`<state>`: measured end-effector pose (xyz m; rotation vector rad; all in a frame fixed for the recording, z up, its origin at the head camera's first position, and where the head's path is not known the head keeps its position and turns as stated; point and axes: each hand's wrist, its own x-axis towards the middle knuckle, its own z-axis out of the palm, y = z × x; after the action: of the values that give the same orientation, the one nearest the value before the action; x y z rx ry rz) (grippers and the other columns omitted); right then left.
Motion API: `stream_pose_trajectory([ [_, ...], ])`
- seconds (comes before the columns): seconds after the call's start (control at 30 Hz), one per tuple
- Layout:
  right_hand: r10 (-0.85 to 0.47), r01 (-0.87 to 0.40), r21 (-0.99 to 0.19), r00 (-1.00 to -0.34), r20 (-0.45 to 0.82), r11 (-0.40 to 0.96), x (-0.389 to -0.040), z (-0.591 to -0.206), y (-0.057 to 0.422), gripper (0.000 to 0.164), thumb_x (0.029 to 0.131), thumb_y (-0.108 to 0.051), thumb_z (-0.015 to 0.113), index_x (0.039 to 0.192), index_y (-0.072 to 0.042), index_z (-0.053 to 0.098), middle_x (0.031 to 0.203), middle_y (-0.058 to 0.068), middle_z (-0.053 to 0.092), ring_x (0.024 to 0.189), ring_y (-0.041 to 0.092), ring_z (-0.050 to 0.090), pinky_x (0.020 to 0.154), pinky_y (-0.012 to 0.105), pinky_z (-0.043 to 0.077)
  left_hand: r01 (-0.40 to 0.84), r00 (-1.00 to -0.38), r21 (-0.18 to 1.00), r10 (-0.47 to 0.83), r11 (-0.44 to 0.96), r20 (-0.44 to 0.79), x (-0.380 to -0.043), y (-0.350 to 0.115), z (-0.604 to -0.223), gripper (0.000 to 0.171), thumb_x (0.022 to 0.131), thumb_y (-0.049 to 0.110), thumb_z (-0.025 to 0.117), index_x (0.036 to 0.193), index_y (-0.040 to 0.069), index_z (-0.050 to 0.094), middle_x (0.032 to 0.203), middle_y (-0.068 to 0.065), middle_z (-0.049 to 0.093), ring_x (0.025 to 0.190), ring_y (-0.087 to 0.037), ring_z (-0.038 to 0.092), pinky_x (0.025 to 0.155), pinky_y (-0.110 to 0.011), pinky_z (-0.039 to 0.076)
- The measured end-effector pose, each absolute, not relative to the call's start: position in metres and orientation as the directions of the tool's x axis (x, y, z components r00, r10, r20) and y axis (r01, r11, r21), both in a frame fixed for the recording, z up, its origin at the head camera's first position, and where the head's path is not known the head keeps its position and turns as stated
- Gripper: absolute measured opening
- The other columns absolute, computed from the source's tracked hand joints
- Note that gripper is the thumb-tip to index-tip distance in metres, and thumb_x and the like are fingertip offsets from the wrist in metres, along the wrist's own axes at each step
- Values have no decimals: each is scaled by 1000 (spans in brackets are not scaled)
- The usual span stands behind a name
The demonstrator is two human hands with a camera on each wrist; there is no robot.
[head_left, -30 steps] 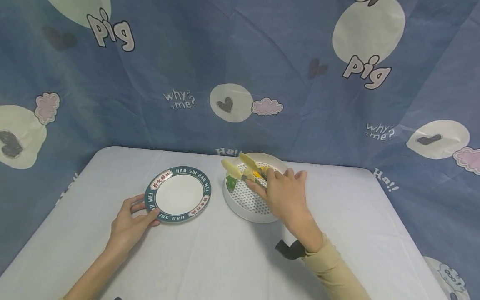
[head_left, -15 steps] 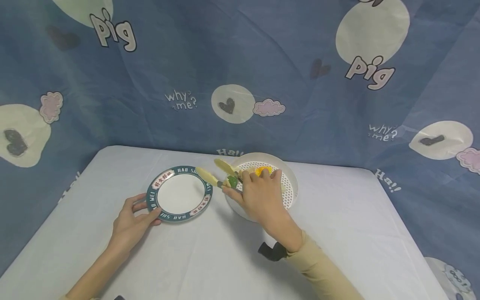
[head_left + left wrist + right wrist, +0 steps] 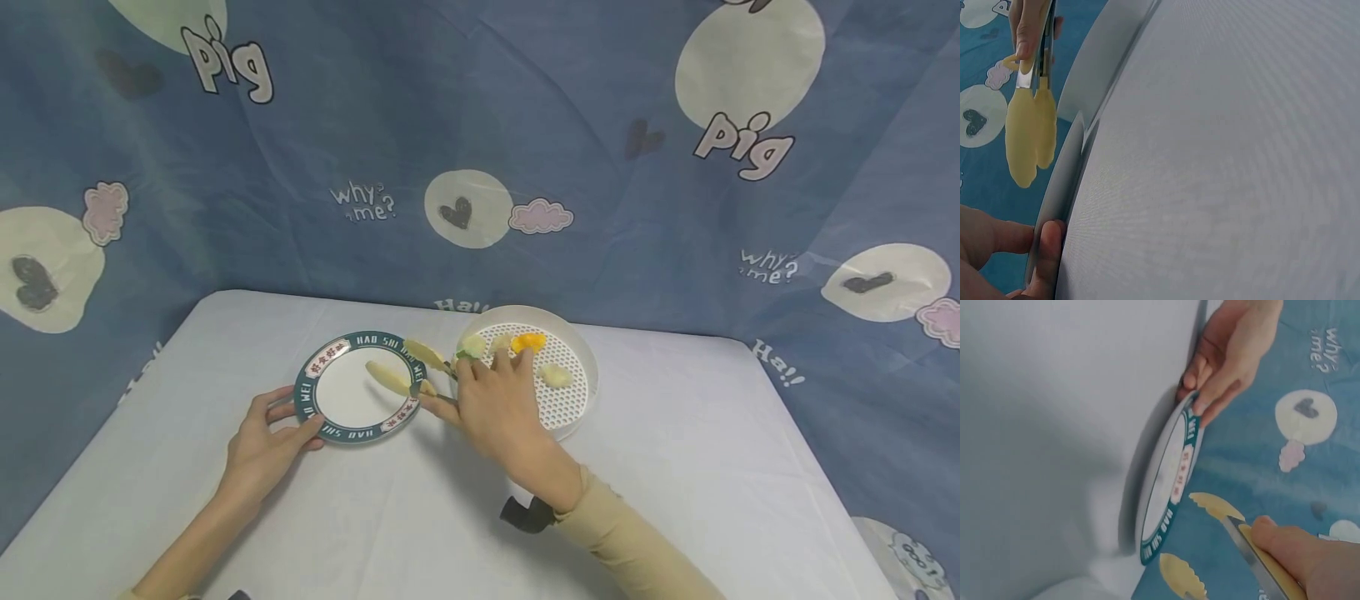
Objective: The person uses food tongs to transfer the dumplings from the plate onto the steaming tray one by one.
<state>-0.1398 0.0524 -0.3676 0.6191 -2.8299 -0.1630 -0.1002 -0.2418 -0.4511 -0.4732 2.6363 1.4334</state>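
My left hand (image 3: 258, 458) pinches the left rim of a round plate (image 3: 348, 396), white with a dark green lettered border, thumb on top and fingers underneath. My right hand (image 3: 498, 412) grips a pair of tongs (image 3: 387, 377) with yellow tips. The tips are spread apart above the plate's right side, and the right wrist view shows nothing between the tong tips (image 3: 1211, 505). Behind the right hand lies a round white perforated tray (image 3: 590, 375). On it are an orange-yellow piece (image 3: 528, 342), a pale piece (image 3: 556, 376) and a pale green piece (image 3: 472, 346), partly covered by the hand.
A white cloth (image 3: 360, 517) covers the table. Blue printed fabric (image 3: 300, 233) hangs behind it and at both sides. The tray's wall stands close to the plate's right edge. A black strap (image 3: 527, 515) hangs at the right wrist.
My right hand has carried the tongs left from above the tray to above the plate, uncovering more of the tray's contents. My left hand stays at the plate's rim.
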Motion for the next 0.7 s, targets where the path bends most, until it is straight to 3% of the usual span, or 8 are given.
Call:
stream_pose_trajectory([
  [0.1, -428, -401, 162, -880, 204, 902, -137, -370, 49, 73, 99, -82, 45, 110, -15, 70, 107, 5, 83, 116, 37, 67, 101, 56, 42, -320, -945, 799, -224, 509, -236, -100, -242, -451, 93, 107, 39, 67, 171, 1, 11, 160, -34, 48, 131, -46, 68, 116, -71, 43],
  [0.27, -438, -413, 156, -877, 197, 897, -133, -373, 43, 71, 99, -83, 47, 106, -16, 69, 98, 3, 80, 105, 31, 67, 102, 54, 42, -328, -944, 796, -219, 509, -248, -99, -242, -452, 93, 107, 39, 67, 171, 1, 11, 161, -34, 47, 127, -43, 71, 118, -71, 42],
  [0.57, -457, -428, 188, -876, 153, 884, -127, -383, 32, 71, 100, -83, 44, 107, -17, 70, 103, 2, 80, 112, 25, 65, 106, 54, 43, -327, -944, 800, -220, 503, -247, -97, -241, -451, 93, 107, 39, 67, 171, 1, 11, 160, -33, 48, 116, -34, 77, 117, -68, 45],
  [0.7, -454, -420, 207, -876, 163, 884, -123, -387, 29, 71, 100, -82, 43, 107, -17, 70, 107, 3, 81, 120, 26, 66, 110, 55, 44, -329, -943, 799, -226, 504, -245, -96, -241, -449, 93, 107, 39, 66, 171, 1, 11, 160, -33, 48, 125, -41, 72, 117, -69, 44],
])
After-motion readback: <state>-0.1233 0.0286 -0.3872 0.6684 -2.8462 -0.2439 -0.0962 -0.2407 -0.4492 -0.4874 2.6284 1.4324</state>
